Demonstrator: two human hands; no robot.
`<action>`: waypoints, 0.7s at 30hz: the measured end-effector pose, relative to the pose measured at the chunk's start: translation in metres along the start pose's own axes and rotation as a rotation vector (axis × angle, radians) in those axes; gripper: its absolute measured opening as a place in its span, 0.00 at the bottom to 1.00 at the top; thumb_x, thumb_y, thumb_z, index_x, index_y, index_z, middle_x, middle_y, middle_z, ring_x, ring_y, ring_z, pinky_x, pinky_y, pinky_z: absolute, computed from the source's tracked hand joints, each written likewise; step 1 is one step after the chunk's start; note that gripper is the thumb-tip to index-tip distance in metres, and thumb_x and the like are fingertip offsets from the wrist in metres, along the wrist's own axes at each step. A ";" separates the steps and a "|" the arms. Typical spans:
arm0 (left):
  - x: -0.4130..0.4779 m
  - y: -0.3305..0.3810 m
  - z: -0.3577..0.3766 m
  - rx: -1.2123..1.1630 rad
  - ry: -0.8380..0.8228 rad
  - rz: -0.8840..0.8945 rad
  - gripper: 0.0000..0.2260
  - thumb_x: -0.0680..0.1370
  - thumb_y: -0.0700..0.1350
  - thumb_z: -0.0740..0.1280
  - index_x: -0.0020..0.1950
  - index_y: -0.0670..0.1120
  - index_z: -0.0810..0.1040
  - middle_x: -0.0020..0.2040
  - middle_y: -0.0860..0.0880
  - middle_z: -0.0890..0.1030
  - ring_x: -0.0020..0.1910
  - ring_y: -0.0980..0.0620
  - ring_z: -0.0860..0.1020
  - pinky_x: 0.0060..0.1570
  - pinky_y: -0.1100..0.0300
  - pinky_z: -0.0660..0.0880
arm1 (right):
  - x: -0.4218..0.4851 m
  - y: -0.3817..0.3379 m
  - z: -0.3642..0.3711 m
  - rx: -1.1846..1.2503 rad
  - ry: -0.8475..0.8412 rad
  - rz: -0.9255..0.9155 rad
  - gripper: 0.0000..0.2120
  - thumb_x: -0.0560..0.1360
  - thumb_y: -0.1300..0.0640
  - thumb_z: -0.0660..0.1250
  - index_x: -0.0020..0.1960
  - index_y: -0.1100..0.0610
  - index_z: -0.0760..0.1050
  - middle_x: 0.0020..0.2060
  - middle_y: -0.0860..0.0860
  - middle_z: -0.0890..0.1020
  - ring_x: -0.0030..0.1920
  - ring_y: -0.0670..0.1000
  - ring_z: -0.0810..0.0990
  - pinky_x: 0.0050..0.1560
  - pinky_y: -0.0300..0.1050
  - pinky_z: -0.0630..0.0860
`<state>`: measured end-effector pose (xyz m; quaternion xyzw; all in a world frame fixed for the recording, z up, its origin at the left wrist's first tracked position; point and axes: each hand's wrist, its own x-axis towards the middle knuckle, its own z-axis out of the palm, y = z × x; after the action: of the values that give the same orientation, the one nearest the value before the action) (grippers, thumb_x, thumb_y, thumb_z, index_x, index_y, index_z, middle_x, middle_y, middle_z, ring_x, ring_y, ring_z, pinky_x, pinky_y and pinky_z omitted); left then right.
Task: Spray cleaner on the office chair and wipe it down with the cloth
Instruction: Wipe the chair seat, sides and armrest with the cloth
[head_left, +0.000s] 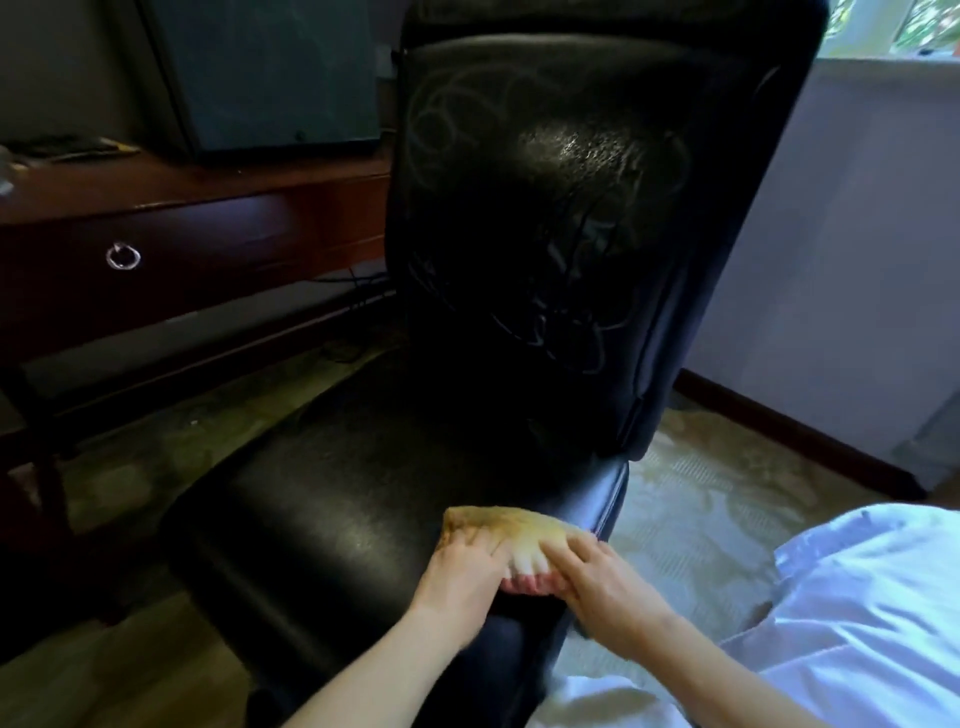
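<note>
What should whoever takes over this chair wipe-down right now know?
Left grip: fingers flat on the cloth, pressing it down.
Right grip: also on the cloth, fingers straight.
The cloth lies on the chair seat, at the edge nearest the camera. No spray bottle in view.
Done: the backrest shows a wet sheen and swirl streaks, so it was likely sprayed and partly wiped.
Left: wipe the seat, clear the backrest streaks.

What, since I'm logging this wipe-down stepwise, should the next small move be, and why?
Probably push the cloth forward across the seat toward the backrest: the left hand and right hand both press it at the seat's near right edge, with most of the seat ahead.
</note>
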<state>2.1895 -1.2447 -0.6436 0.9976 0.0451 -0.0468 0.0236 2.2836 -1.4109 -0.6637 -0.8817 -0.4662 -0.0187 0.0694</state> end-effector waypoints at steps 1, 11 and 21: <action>0.004 0.000 0.002 0.014 -0.022 -0.013 0.21 0.80 0.38 0.57 0.73 0.46 0.61 0.69 0.43 0.66 0.67 0.42 0.66 0.65 0.53 0.65 | 0.003 0.000 0.005 0.039 -0.056 0.040 0.22 0.67 0.60 0.70 0.60 0.54 0.75 0.48 0.51 0.79 0.47 0.54 0.80 0.45 0.41 0.79; 0.092 -0.015 0.016 0.206 0.122 0.071 0.14 0.56 0.42 0.80 0.38 0.49 0.83 0.31 0.49 0.80 0.25 0.50 0.79 0.19 0.63 0.70 | 0.048 0.029 0.023 0.049 0.039 0.324 0.15 0.60 0.65 0.73 0.43 0.53 0.75 0.36 0.50 0.76 0.39 0.55 0.78 0.26 0.45 0.70; 0.226 -0.034 0.010 0.182 0.300 0.100 0.18 0.79 0.43 0.60 0.69 0.52 0.70 0.64 0.48 0.75 0.59 0.42 0.76 0.51 0.51 0.75 | 0.140 0.096 0.021 -0.021 0.227 0.490 0.22 0.72 0.67 0.59 0.64 0.53 0.73 0.49 0.57 0.78 0.52 0.61 0.75 0.43 0.49 0.73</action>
<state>2.4099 -1.1920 -0.6770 0.9924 -0.0061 0.0999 -0.0717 2.4416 -1.3464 -0.6810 -0.9612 -0.2279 -0.1048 0.1147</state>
